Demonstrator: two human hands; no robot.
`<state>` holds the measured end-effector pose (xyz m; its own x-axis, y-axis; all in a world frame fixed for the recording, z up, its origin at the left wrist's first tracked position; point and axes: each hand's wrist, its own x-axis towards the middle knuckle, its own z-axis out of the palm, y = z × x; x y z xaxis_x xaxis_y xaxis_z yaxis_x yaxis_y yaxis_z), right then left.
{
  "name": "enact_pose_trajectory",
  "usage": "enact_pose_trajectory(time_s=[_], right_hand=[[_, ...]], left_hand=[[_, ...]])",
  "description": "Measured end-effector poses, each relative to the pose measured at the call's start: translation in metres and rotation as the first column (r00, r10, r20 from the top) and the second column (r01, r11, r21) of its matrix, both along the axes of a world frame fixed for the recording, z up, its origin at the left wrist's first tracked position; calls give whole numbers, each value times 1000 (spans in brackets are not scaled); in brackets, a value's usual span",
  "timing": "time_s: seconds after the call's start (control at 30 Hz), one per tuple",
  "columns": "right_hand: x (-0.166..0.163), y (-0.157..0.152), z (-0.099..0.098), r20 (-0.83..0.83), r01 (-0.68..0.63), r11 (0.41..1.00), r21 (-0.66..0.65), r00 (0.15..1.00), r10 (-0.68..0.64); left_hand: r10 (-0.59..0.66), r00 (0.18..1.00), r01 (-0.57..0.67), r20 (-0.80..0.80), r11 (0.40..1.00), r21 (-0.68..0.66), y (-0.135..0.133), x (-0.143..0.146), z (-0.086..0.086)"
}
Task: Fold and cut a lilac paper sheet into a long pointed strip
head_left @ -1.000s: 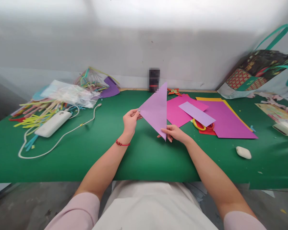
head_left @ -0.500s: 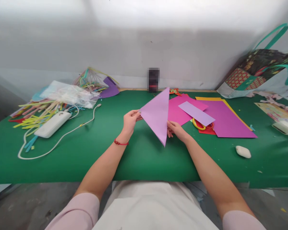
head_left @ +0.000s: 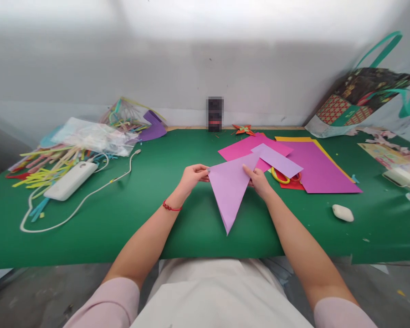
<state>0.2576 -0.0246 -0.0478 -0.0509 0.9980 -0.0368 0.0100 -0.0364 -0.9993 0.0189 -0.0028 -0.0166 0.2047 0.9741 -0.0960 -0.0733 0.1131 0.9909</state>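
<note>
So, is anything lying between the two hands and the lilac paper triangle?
Nothing visible. The left hand pinches the paper triangle at its left corner, and the right hand holds its upper right edge. The pink sheet and the scissors lie farther back, on the right.

No legible text, brand or no. anywhere. Dark container (head_left: 215, 114) at the bench's far edge, approx. mid, is pixelated, so its label can't be read. Patterned bag (head_left: 358, 98) at the far right corner shows print and ornament only, no letters that can be made out. Printed sheet (head_left: 382, 155) by the right edge has pics, too small and blurred for any wording. White power bank (head_left: 70, 181) at the left side shows a plain face, as does the lilac triangle (head_left: 230, 191) towards the near edge
</note>
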Motion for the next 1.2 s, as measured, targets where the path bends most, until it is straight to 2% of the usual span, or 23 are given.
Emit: enact_pose_trajectory(time_s=[0.5, 0.67, 0.87, 1.03, 1.2], right_hand=[[1, -5, 11, -47, -29, 997, 75, 998, 33], [6, -5, 13, -58, 56, 986, 159, 997, -47], [12, -5, 13, -26, 95, 984, 150, 995, -92], [17, -2, 14, -77, 268, 937, 226, 963, -257], [18, 1, 15, -64, 327, 910, 254, 945, -322]], left_hand=[[-52, 998, 52, -17, 999, -8, -3, -1, 7], [-69, 997, 69, -21, 998, -1, -3, -2, 8], [-101, 995, 101, -22, 995, 9, -4, -1, 10], [-128, 991, 128, -34, 992, 13, -3, -3, 11], [-140, 989, 141, -38, 990, 16, -5, -2, 11]])
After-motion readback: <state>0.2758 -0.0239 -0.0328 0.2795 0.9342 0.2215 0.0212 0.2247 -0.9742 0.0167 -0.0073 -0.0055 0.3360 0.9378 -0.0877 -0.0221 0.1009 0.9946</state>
